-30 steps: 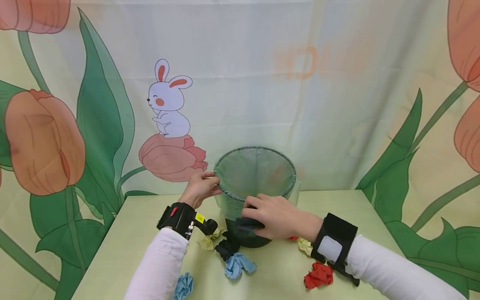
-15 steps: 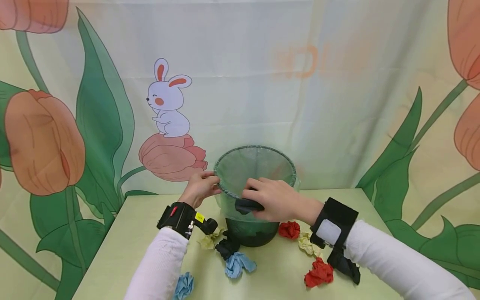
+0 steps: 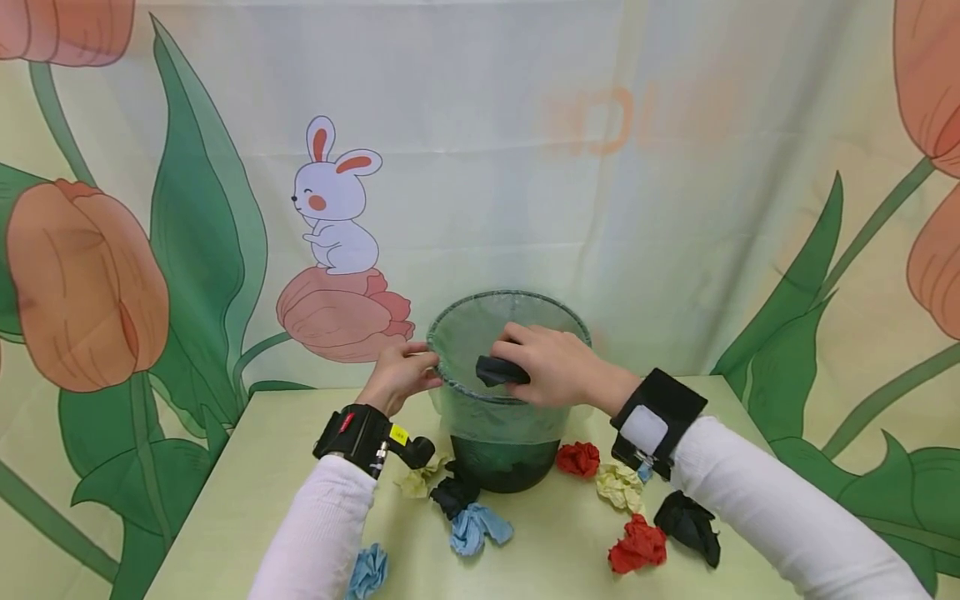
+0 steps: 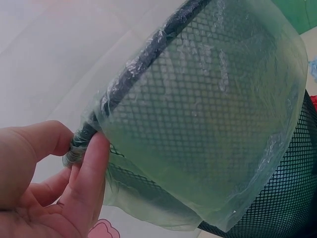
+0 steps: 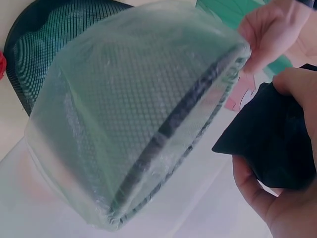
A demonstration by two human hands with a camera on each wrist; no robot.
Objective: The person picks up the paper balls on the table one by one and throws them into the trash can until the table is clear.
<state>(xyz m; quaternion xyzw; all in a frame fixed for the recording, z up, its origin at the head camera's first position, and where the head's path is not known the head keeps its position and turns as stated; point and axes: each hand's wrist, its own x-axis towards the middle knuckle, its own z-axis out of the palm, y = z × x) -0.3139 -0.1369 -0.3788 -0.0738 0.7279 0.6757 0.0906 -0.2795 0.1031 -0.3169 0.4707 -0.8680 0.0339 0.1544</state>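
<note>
A dark mesh wastebasket [image 3: 510, 467] stands upright near the back of the table, lined with a thin green plastic bag [image 4: 198, 99] folded over its rim. My left hand [image 3: 399, 375] pinches the lined rim at its left side, thumb on one side and fingers on the other in the left wrist view. My right hand [image 3: 551, 362] holds a crumpled piece of black paper [image 5: 277, 134] between thumb and fingers. In the head view this hand overlaps the front of the rim, with the black paper over the basket's mouth.
Crumpled papers lie about the basket: red [image 3: 577, 459], yellow [image 3: 619, 487], another red [image 3: 637, 544] and black [image 3: 686, 527] on the right. To the left are black [image 3: 454, 495], blue [image 3: 478, 530], yellow [image 3: 414, 483] and a second blue [image 3: 367, 572]. A printed curtain [image 3: 480, 167] hangs behind.
My right hand has risen with the black paper, from in front of the basket's side to its mouth. Papers on the right have come into view. My left hand stays at the rim.
</note>
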